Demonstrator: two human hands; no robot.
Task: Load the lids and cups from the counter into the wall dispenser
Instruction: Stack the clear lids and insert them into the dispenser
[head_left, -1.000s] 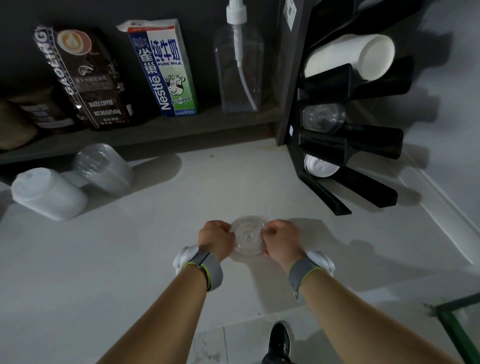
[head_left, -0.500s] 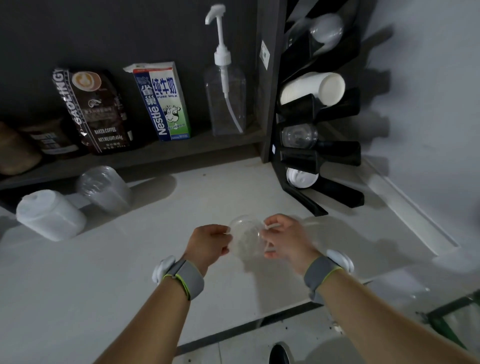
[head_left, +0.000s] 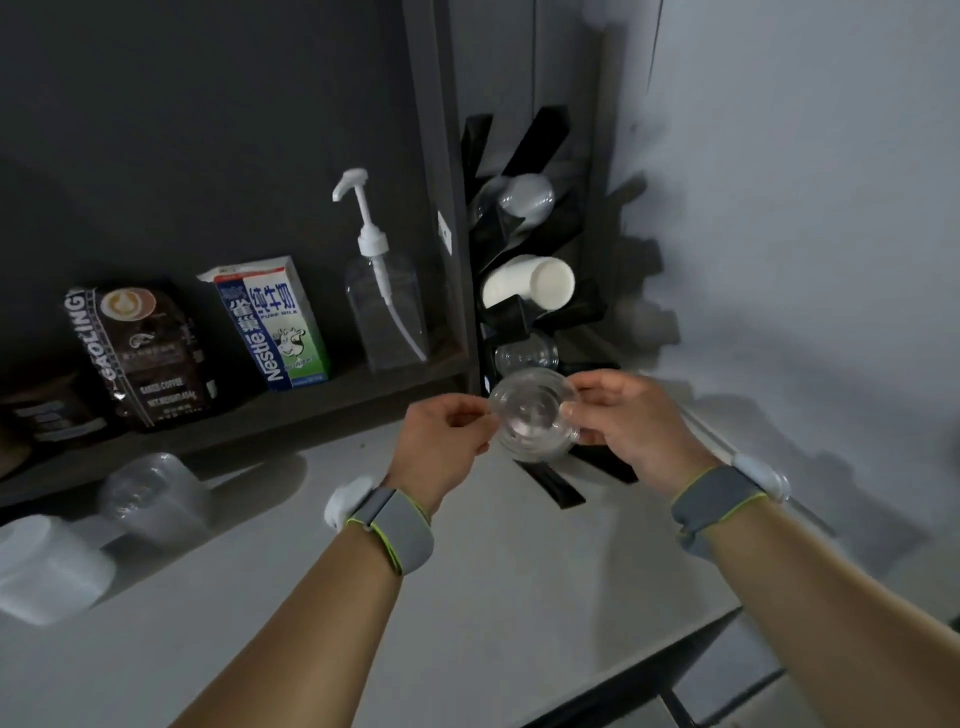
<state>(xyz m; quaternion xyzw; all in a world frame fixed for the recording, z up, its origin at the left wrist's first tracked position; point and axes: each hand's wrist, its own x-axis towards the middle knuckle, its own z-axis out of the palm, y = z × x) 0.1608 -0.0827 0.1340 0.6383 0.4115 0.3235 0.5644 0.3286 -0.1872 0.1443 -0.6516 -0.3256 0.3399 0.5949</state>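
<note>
A stack of clear plastic lids (head_left: 532, 414) hangs in the air between my hands, just in front of the lower slots of the black wall dispenser (head_left: 540, 312). My left hand (head_left: 441, 447) pinches its left rim and my right hand (head_left: 631, 415) grips its right rim. The dispenser holds white paper cups (head_left: 535, 283), clear cups (head_left: 524, 200) above them and clear lids (head_left: 525, 356) below. On the counter at far left lie a stack of clear cups (head_left: 150, 496) and a stack of white lids (head_left: 44, 569).
A wooden shelf (head_left: 311, 400) behind the grey counter (head_left: 467, 597) carries a coffee bag (head_left: 137, 353), a milk carton (head_left: 267, 322) and a clear pump bottle (head_left: 384, 306). A pale wall rises at the right. The counter's front edge runs across the lower right.
Both hands lifted the clear lids off the counter and carried them up and to the right, towards the dispenser. The view tilted upward.
</note>
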